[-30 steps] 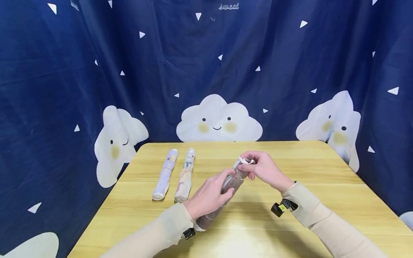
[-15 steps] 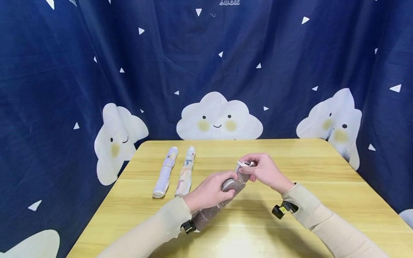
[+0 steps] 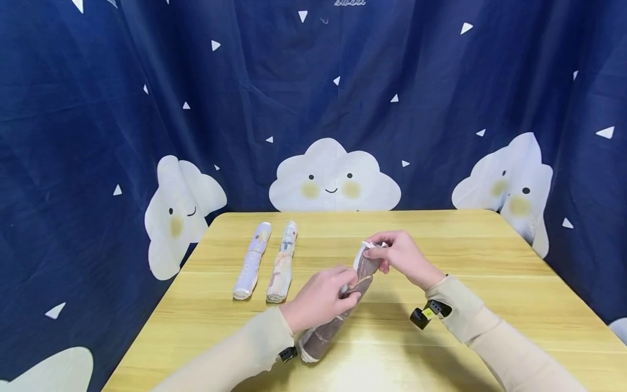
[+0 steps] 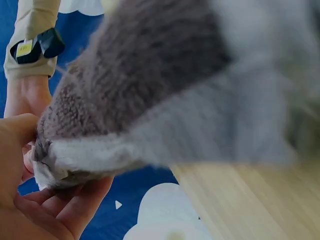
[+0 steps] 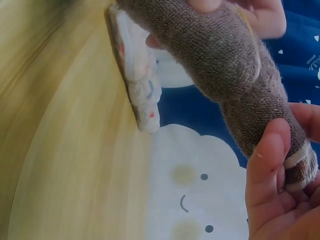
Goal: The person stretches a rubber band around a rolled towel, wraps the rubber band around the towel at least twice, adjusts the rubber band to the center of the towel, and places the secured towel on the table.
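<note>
A brown towel (image 3: 325,335) with white edging, rolled into a long tube, slants over the table between both hands. A thin pale elastic band (image 3: 362,281) goes round it toward its far end; it shows again in the right wrist view, where the band (image 5: 257,67) crosses the brown terry. My left hand (image 3: 318,298) grips the roll from above, curled fingertips right at the band. My right hand (image 3: 404,258) pinches the far end between thumb and fingers. In the left wrist view the towel (image 4: 145,65) fills most of the picture and hides part of the hands.
Left of the hands, two more rolled towels lie side by side on the wooden table (image 3: 470,245): a lilac one (image 3: 252,261) and a white patterned one (image 3: 282,264). A dark blue curtain (image 3: 235,109) with white clouds hangs behind the table.
The towel's far end dipped, then rose again, and its near end swung slightly toward the front. The left fingers are now more curled at the band. The right hand keeps its pinch.
</note>
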Tool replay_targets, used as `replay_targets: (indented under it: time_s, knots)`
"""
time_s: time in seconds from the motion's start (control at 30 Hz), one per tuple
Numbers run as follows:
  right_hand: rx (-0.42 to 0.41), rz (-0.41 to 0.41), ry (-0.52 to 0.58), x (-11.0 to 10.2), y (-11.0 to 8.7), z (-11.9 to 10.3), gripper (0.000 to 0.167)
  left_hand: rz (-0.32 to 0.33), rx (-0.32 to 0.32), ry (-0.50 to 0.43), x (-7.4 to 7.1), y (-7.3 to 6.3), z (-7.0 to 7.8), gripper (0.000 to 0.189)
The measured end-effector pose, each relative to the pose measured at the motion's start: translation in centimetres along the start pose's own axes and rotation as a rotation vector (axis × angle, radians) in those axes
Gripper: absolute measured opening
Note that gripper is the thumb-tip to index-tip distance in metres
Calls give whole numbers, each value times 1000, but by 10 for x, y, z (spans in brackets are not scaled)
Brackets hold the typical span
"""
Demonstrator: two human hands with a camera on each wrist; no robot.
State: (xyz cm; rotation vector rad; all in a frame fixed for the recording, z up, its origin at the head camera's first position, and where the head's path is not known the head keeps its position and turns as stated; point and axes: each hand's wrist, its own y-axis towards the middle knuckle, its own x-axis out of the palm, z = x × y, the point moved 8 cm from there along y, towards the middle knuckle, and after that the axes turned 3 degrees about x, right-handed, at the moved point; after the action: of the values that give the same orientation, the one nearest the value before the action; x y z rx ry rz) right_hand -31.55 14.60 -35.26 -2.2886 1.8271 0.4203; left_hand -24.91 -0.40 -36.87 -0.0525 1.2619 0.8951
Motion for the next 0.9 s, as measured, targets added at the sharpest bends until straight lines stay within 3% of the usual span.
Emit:
replay_targets:
  time_s: [0.2, 0.33, 0.47, 0.63, 0.77, 0.9]
  knots:
    - [34, 41, 65, -14, 4, 8, 28, 56, 80, 72, 1, -6, 7, 23]
    - [70, 80, 104, -27, 4, 15, 33, 99, 90, 127, 1, -12, 10, 24]
    - [106, 120, 155, -37, 3, 21, 36, 105, 14, 123, 0, -16, 6, 25]
    - [136, 108, 171, -35, 8, 24, 33, 107, -154, -11, 0, -14, -10, 28]
    - [142, 38, 133, -25, 11, 23, 26, 111, -200, -96, 2, -10, -18, 30]
    - [102, -27, 110, -18, 11, 18, 24, 74, -230, -234, 7, -10, -24, 29]
